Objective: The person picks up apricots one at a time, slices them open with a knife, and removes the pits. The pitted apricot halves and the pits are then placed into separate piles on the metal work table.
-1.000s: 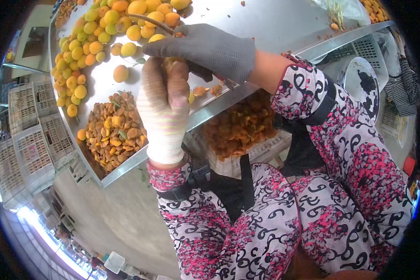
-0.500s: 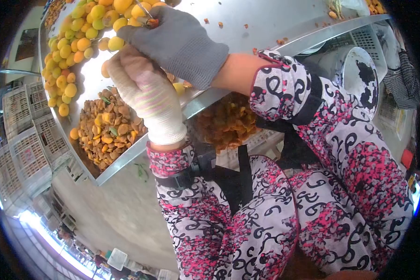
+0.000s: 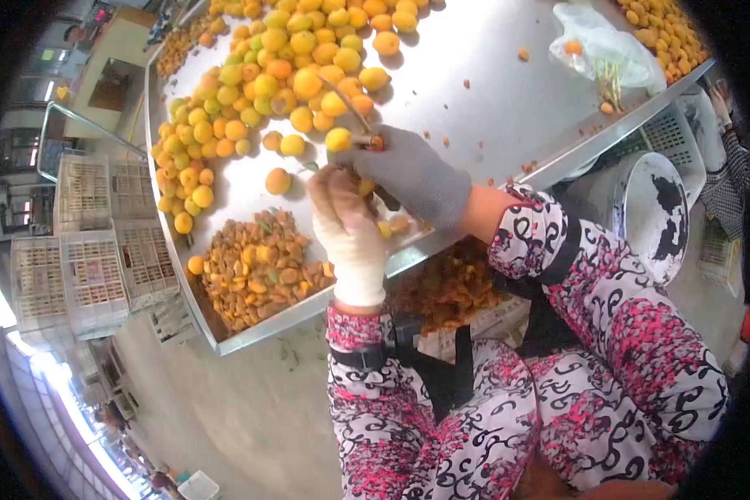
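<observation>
My left hand (image 3: 347, 237), in a white knit glove, is closed with its fingers curled near the tray's front edge. A yellow bit of an apricot (image 3: 365, 187) shows between my hands; most of it is hidden. Right against it is my right hand (image 3: 417, 175), in a grey glove, closed on a knife (image 3: 357, 115) whose thin blade points up and away over the fruit. Whole yellow-orange apricots (image 3: 267, 83) lie spread beyond my hands. Left of my left hand sits a heap of brown-orange apricot pieces (image 3: 254, 271).
The metal tray (image 3: 492, 75) has a raised rim toward me. A plastic bag (image 3: 596, 42) and more orange fruit (image 3: 662, 37) lie at its far right. Below the rim is a crate of dark orange pieces (image 3: 446, 287). A white bucket (image 3: 654, 217) stands right; stacked crates (image 3: 87, 267) stand left.
The view has shifted, so the tray and both hands appear lower and farther right. The hands stay together, and the knife stays in my right hand.
</observation>
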Demonstrator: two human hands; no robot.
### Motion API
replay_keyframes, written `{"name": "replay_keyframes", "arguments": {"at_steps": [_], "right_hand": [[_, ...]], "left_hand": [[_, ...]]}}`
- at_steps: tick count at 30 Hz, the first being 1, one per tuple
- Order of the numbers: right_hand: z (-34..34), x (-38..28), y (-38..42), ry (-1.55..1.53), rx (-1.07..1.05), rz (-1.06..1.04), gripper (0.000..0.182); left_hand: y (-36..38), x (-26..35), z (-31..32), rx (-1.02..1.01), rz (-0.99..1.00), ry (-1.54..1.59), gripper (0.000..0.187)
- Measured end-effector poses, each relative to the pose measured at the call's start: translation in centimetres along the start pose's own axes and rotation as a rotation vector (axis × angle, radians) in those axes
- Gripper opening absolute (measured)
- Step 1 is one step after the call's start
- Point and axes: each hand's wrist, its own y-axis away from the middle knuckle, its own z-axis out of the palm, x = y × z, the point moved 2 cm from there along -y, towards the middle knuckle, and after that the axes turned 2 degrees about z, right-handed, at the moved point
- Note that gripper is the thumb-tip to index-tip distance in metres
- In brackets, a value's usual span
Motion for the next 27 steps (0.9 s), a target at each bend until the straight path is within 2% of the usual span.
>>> {"name": "replay_keyframes", "arguments": {"at_steps": [1, 2, 3, 4, 5, 6, 7, 9, 10, 11, 12, 13, 14, 15, 16, 17, 18, 20, 21, 23, 24, 27], "right_hand": [[-0.4, -0.9, -0.2, 0.048, 0.015, 0.015, 0.039], [-1.0, -1.8, 0.2, 0.208, -0.1, -0.005, 0.04], [-1.5, -1.5, 0.1, 0.216, -0.092, -0.031, 0.04], [-1.8, -0.8, -0.4, 0.367, -0.101, -0.116, 0.041], [-1.8, -1.1, -0.5, 0.515, -0.109, -0.197, 0.042], [-1.8, -1.1, -0.3, 0.477, -0.193, -0.098, 0.035], [-1.6, -1.0, -0.1, 0.479, -0.19, -0.11, 0.035], [-1.3, -1.1, 0.3, 0.441, -0.112, -0.127, 0.038], [-1.5, -1.1, 0.6, 0.389, -0.176, -0.066, 0.039], [-1.4, -1.3, 0.9, 0.39, -0.182, -0.074, 0.039], [-1.3, -1.4, 1.2, 0.403, -0.178, -0.135, 0.038], [-1.1, -1.8, 1.4, 0.417, -0.175, -0.195, 0.037], [-0.9, -2.6, 1.7, 0.437, -0.249, -0.076, 0.031], [-0.7, -2.4, 1.4, 0.437, -0.254, -0.077, 0.031], [-0.7, -1.5, 0.9, 0.311, -0.26, 0.098, 0.028], [-0.5, -0.4, 0.6, 0.184, -0.265, 0.272, 0.025], [-0.3, 0.5, 0.3, 0.185, -0.275, 0.275, 0.025], [0.1, 1.8, 0.0, -0.004, -0.173, -0.004, 0.022], [0.2, 2.0, 0.4, -0.007, -0.195, 0.003, 0.022], [0.0, 0.7, 1.7, 0.59, -0.016, -0.782, 0.021], [-0.1, 1.5, 1.0, 0.699, 0.024, -0.901, 0.025], [-0.2, 2.0, 1.1, 0.671, 0.022, -0.87, 0.027]], "left_hand": [[-0.4, 0.7, -0.2, 0.0, 0.025, 0.011, 0.041], [-0.9, 1.7, 0.0, -0.064, -0.135, 0.04, 0.03], [-0.9, 2.2, 0.2, -0.132, -0.293, 0.065, 0.02], [-0.8, 2.7, 0.3, -0.165, -0.276, 0.243, 0.017], [-1.0, 3.2, -0.5, -0.284, -0.411, 0.098, 0.019], [-0.9, 3.1, -0.7, -0.301, -0.445, 0.14, 0.021], [-0.7, 2.7, -0.8, -0.318, -0.482, 0.182, 0.023], [-0.6, 2.7, -0.5, -0.318, -0.448, 0.214, 0.026], [-0.4, 2.6, -0.4, -0.259, -0.418, 0.187, 0.026], [-0.3, 2.4, -0.3, -0.197, -0.389, 0.16, 0.026], [-0.3, 1.9, -0.1, -0.222, -0.356, 0.227, 0.024], [-0.4, 1.5, -0.5, -0.28, -0.183, -0.037, 0.023], [-0.5, 2.1, -0.4, -0.231, -0.074, -0.255, 0.021], [-0.4, 2.6, 0.1, -0.18, 0.034, -0.471, 0.019], [-0.4, 2.2, 0.3, -0.176, 0.031, -0.474, 0.019], [-0.3, 1.8, 0.3, -0.096, 0.18, -0.581, 0.019], [-0.1, 1.8, 0.5, -0.012, 0.326, -0.689, 0.018], [-0.1, 1.8, 0.8, 0.018, 0.29, -0.692, 0.018], [0.0, 1.8, 0.9, 0.04, 0.263, -0.684, 0.018], [0.0, 1.6, 0.9, 0.053, 0.209, -0.633, 0.017], [0.1, 1.3, 1.0, 0.063, 0.204, -0.642, 0.016], [0.4, 0.8, 0.9, 0.05, 0.118, -0.62, 0.016]]}}
